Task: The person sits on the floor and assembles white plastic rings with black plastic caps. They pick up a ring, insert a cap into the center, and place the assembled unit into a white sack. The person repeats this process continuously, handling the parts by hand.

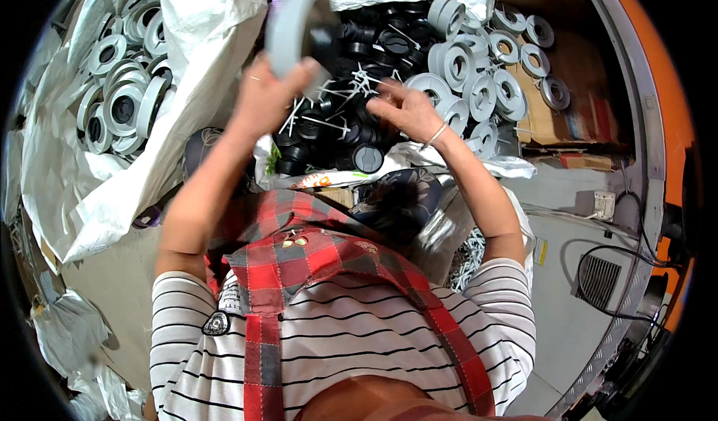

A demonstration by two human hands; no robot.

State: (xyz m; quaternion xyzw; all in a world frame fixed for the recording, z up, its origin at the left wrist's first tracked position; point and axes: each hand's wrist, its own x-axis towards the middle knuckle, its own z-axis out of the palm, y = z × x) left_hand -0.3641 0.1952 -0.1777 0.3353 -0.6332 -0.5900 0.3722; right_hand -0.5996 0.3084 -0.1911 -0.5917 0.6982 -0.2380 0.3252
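Note:
My left hand (265,96) is raised and grips a grey plastic ring with a black insert (299,32), tilted on edge. My right hand (404,107) reaches into a pile of black round parts (359,133) with thin white pins (351,84) scattered on top; its fingers are curled among the pins, and what they pinch is hidden. Both hands are over the open sack in front of me.
A white woven sack (187,84) at the left holds several grey rings (123,99). More grey rings (479,69) lie at the right on brown cardboard (568,114). Cables and a vent (598,279) are on the grey floor at the lower right.

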